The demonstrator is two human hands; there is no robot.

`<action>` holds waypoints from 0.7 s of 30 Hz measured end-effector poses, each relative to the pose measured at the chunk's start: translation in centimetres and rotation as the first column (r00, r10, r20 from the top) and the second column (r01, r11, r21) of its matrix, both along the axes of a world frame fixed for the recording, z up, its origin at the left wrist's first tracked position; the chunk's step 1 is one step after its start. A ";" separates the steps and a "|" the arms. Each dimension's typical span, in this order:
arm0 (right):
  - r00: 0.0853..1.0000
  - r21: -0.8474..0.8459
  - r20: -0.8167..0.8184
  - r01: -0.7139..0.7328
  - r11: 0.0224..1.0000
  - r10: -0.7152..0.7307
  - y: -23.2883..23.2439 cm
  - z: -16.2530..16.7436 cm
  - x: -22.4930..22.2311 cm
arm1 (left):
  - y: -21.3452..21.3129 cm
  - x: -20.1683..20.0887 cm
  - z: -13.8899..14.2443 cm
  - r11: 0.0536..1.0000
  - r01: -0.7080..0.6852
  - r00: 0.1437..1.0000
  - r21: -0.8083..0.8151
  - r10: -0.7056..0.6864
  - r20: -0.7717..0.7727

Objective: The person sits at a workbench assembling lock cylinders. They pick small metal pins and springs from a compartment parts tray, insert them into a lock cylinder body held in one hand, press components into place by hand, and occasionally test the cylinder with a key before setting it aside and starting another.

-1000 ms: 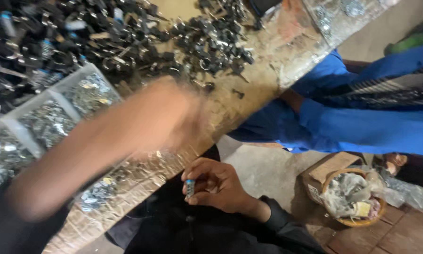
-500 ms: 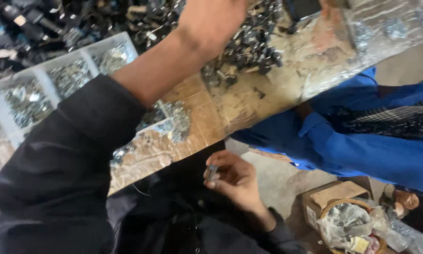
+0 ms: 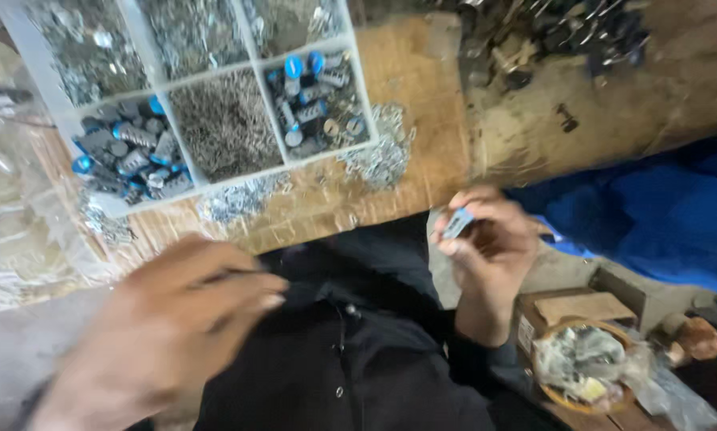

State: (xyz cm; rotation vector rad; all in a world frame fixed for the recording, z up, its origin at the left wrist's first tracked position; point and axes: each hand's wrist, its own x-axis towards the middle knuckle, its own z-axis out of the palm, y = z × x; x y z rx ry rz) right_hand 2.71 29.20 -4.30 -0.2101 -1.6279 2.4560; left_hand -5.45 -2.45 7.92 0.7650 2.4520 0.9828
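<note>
Nearest the camera, the left hand hangs blurred over the lap, its thumb and forefinger pinched together on what looks like a thin dark piece; the blur hides what that piece is, so the grip reads as closed on something slender rather than empty. Just beyond, over the dark jacket, the right hand is raised with its fingertips clamped on a small grey cylinder with a blue end, held up at the edge of the desk, likely so its end faces the other hand and can be worked on close to the body.

To the right of that hand, low on the floor, a basket of pale scraps sits by a cardboard box, within easy reach for dropping things. A person in blue clothing sits across the corner.

Further out, the wooden desk carries a white compartment tray. Its near cells hold more grey cylinders with blue caps, a heap of fine wire-like bits between them, kept sorted so each kind can be picked without searching. Loose silvery metal bits spill over the tray's rim onto the wood. At the far right lies a pile of dark metal parts.
</note>
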 end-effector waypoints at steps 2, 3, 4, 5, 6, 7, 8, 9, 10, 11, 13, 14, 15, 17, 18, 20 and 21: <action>0.998 0.039 -0.034 0.052 0.998 -0.050 1.0 0.8 -0.4 | 1.4 1.4 -2.6 0.966 0.047 0.998 0.253 -0.037 -0.044; 0.995 0.052 -0.071 0.070 0.996 -0.066 1.4 1.3 -0.7 | 2.6 1.5 -3.5 0.944 0.022 1.000 0.330 -0.018 -0.016; 0.991 0.064 -0.108 0.089 0.994 -0.082 1.9 1.8 -0.9 | 4.5 1.7 -4.4 0.914 -0.005 1.000 0.405 -0.002 0.016; 0.982 0.061 -0.165 0.101 0.993 -0.090 2.3 2.3 -1.2 | 6.8 1.5 -5.3 0.917 -0.020 0.997 0.398 0.049 -0.062; 0.976 0.067 -0.193 0.120 0.990 -0.106 2.5 2.3 -1.7 | 8.9 0.9 -5.9 0.919 -0.036 0.985 0.392 0.098 -0.141; 0.968 0.072 -0.220 0.140 0.988 -0.121 2.7 2.4 -2.1 | 10.3 0.3 -6.2 0.932 -0.056 0.968 0.358 0.139 -0.210; 0.966 0.087 -0.215 0.163 0.983 -0.141 2.4 1.8 -2.6 | 11.4 -0.3 -6.5 0.942 -0.084 0.945 0.324 0.179 -0.275; 0.971 0.081 -0.191 0.159 0.984 -0.141 2.3 1.2 -3.0 | 12.1 -0.7 -6.5 0.949 -0.120 0.914 0.291 0.220 -0.341; 0.976 0.075 -0.167 0.156 0.985 -0.141 2.1 0.5 -3.3 | 12.1 -1.0 -6.2 0.947 -0.161 0.899 0.278 0.257 -0.355; 0.984 0.036 -0.113 0.144 0.989 -0.139 1.6 -0.4 -3.5 | 11.7 -1.0 -6.0 0.948 -0.192 0.887 0.254 0.278 -0.368; 0.987 -0.008 -0.051 0.155 0.988 -0.156 1.1 -1.4 -3.1 | 10.0 -0.6 -5.4 0.955 -0.205 0.869 0.215 0.279 -0.410; 0.985 -0.013 -0.050 0.162 0.987 -0.163 1.2 -1.8 -3.0 | 8.7 0.0 -4.9 0.959 -0.198 0.854 0.203 0.271 -0.445; 0.986 -0.018 -0.052 0.158 0.987 -0.159 1.3 -2.0 -2.7 | 7.6 0.6 -4.7 0.963 -0.189 0.836 0.190 0.259 -0.484; 0.988 -0.021 -0.057 0.145 0.989 -0.146 1.7 -2.1 -2.0 | 6.9 1.5 -5.1 0.968 -0.189 0.878 0.165 0.242 -0.413; 0.990 -0.018 -0.060 0.127 0.992 -0.128 2.0 -2.0 -1.7 | 6.9 1.7 -5.7 0.968 -0.190 0.895 0.162 0.239 -0.377; 0.995 -0.016 -0.064 0.079 0.997 -0.080 2.4 -1.8 -1.3 | 7.4 2.1 -6.8 0.977 -0.202 0.888 0.069 0.212 -0.409; 0.996 -0.021 -0.072 0.047 0.999 -0.049 2.5 -1.5 -1.2 | 7.7 2.1 -7.4 0.977 -0.212 0.883 0.026 0.203 -0.423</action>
